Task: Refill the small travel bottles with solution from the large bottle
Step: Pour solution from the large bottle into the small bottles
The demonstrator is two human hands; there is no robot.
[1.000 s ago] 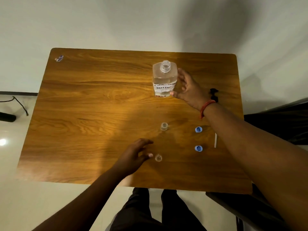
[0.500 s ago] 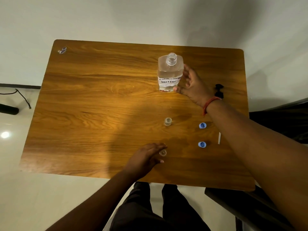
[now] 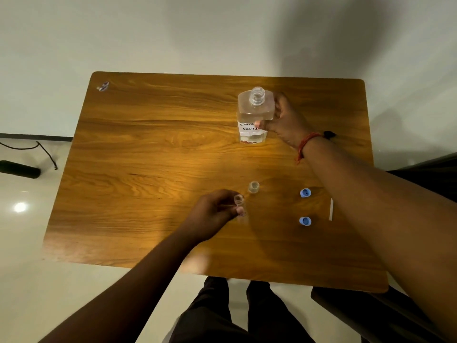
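The large clear bottle (image 3: 254, 112), uncapped and with a white handwritten label, stands at the far middle of the wooden table (image 3: 153, 149). My right hand (image 3: 284, 120) grips its right side, thumb across the label. Nearer to me, my left hand (image 3: 212, 214) pinches a small clear travel bottle (image 3: 239, 203), open at the top. A second small open bottle (image 3: 254, 186) stands just beyond and to the right of it, untouched. Two blue caps (image 3: 305, 193) (image 3: 305, 221) lie to the right, under my right forearm.
A thin white strip (image 3: 331, 209) lies beside the blue caps. A black object (image 3: 330, 134) shows behind my right wrist. A small clear item (image 3: 103, 86) sits at the table's far left corner. A dark chair (image 3: 371, 315) stands at the near right.
My right hand has gone from touching the large bottle's side to gripping it. My left hand has closed its fingers round the nearer small bottle.
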